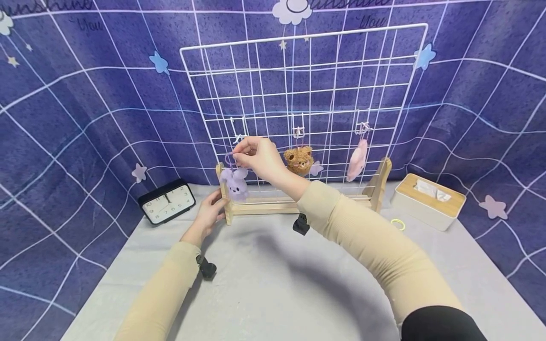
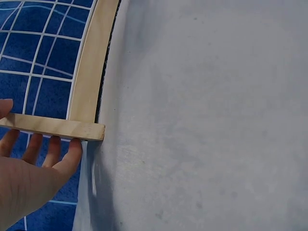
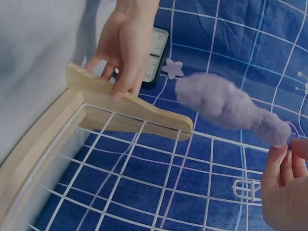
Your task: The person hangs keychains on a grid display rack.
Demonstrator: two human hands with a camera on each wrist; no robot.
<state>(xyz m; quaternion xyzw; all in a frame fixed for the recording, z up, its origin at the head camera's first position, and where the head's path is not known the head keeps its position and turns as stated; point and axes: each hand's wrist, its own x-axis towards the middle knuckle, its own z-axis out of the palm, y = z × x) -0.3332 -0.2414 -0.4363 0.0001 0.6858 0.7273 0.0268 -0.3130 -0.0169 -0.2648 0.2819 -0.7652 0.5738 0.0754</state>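
Observation:
Thumb and fingertips of my right hand (image 1: 266, 163) pinch the cord loop of a purple bunny plush charm (image 1: 235, 185), which dangles in front of the white wire grid (image 1: 310, 71). Just above those fingertips is a white hook (image 1: 239, 137) on the grid; the right wrist view shows a hook (image 3: 246, 190) beside the hand. My left hand (image 1: 208, 213) grips the left end piece of the wooden stand (image 2: 53, 127), thumb on one side and fingers on the other. A brown bear charm (image 1: 300, 161) and a pink plush charm (image 1: 357, 161) hang from other hooks.
A black-framed clock (image 1: 168, 202) stands left of the stand. At the right are a tissue box with a wooden lid (image 1: 426, 208) and a small yellow-green ring (image 1: 398, 224) on the pale tabletop (image 1: 264, 293). Blue patterned cloth (image 1: 106, 142) hangs behind.

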